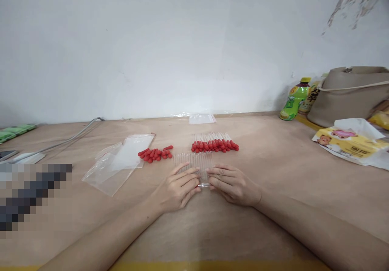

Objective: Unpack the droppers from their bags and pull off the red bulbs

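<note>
A row of several clear glass tubes (194, 160) lies on the wooden table (273, 169) in front of me. My left hand (178, 190) and my right hand (232, 183) rest flat on the table at either side of the tubes' near ends, fingers stretched out and touching them. Behind the tubes lies a row of finished droppers with red rubber bulbs (215, 145). A loose pile of red bulbs (155, 154) sits to the left of the tubes.
Clear plastic bags (117, 165) lie at the left, another small bag (202, 119) by the wall. A green drink bottle (294, 99), a beige bag (349, 96) and a tissue pack (352, 141) stand at the right. A grey cable (73, 135) runs at the far left.
</note>
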Demonstrator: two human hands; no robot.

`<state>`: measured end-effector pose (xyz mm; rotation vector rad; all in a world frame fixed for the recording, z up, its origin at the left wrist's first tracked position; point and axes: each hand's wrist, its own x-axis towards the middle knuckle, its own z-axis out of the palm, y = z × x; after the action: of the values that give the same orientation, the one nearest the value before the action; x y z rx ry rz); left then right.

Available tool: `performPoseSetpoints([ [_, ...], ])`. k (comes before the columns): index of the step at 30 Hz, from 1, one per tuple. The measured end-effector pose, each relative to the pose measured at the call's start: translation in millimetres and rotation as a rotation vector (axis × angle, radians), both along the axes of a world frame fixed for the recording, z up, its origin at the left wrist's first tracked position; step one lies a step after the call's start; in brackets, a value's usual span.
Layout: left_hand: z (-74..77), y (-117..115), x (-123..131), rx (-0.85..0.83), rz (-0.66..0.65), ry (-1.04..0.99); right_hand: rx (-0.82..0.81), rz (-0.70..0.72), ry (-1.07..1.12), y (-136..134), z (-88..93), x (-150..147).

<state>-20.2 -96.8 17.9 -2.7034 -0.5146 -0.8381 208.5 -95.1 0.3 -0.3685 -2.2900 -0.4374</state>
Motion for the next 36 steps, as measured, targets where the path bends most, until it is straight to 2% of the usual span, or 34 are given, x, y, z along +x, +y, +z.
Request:
performPoseSetpoints([
  [4, -1.8, 3, -17, -0.006, 0.061, -0.069, -0.091, -0.037, 0.132, 2, 1.3, 10],
  [6, -0.6, 7, -26, -0.006, 0.132, -0.111, -0.196, -0.123, 0.218, 5, 0.8, 14],
  [9, 5.9, 18, -36, -0.045, 0.270, -0.194, -0.287, -0.275, 0.225, 11, -0.2, 15],
  [13, 23.8, 39, -47, -0.217, 0.522, -0.291, -0.373, -0.420, 0.216, 16, 0.4, 15],
  [16, 41.0, 59, -57, -0.299, 0.681, -0.265, -0.416, -0.511, 0.243, 18, 0.6, 16],
  [19, 56.1, 76, -63, -0.391, 0.784, -0.199, -0.423, -0.574, 0.267, 19, -0.8, 16],
  [22, 64.4, 85, -61, -0.477, 0.867, -0.141, -0.430, -0.595, 0.260, 19, -1.3, 16],
  [25, 64.6, 88, -53, -0.552, 0.947, -0.066, -0.409, -0.595, 0.259, 19, -0.7, 15],
  [28, 59.6, 86, -48, -0.612, 0.949, -0.024, -0.387, -0.593, 0.260, 20, -0.7, 15],
  [33, 56.3, 88, -49, -0.552, 0.980, 0.012, -0.382, -0.622, 0.271, 22, -3.1, 15],
  [36, 60.3, 89, -50, -0.440, 1.034, -0.043, -0.358, -0.634, 0.270, 23, -4.7, 14],
])
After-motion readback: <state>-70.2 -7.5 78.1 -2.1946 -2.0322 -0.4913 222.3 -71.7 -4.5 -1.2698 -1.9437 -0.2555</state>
